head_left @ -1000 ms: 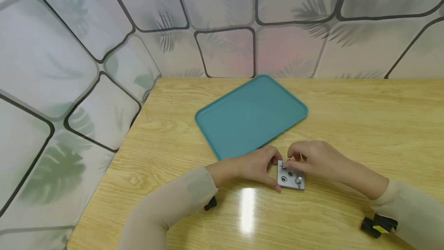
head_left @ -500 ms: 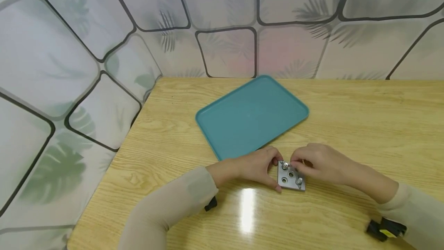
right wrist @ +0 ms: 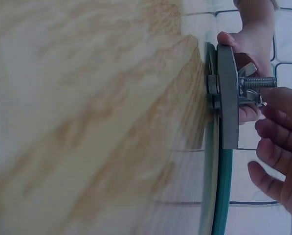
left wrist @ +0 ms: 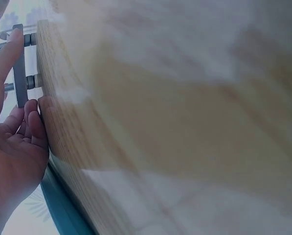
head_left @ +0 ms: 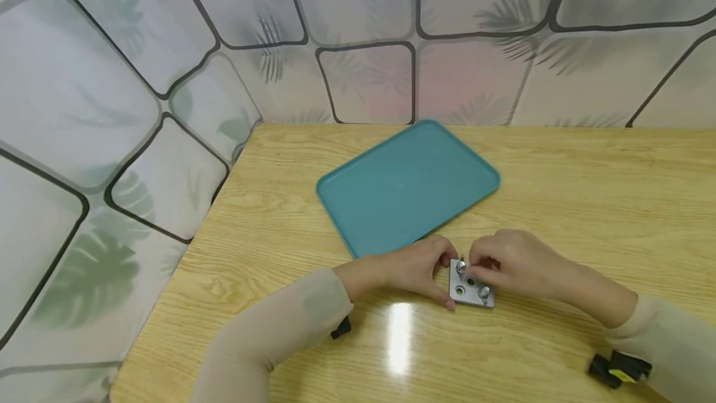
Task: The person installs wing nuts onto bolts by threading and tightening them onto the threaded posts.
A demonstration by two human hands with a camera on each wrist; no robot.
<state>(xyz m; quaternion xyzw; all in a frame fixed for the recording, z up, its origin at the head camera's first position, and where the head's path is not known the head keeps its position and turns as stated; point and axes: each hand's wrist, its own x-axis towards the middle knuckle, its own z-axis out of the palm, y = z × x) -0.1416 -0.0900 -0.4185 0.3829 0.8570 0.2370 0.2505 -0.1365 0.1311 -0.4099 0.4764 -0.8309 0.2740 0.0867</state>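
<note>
A small square metal plate with open holes lies near the table's middle, raised on bolt heads that show under it in both wrist views. Two bolts stand up through it, each carrying a wing nut; one wing nut is at the near right corner. My left hand grips the plate's left side between thumb and fingers. At the far left bolt, my right hand pinches the other wing nut with thumb and forefinger. Its remaining fingers curl loosely, and the exact contact is partly hidden.
A teal tray lies askew behind the hands, its near corner close to my left hand. The wooden table meets a patterned wall covering at the back and left.
My right fingers have drawn back slightly to the right from over the far left bolt, which now shows more fully. My left hand and the plate stay nearly still.
</note>
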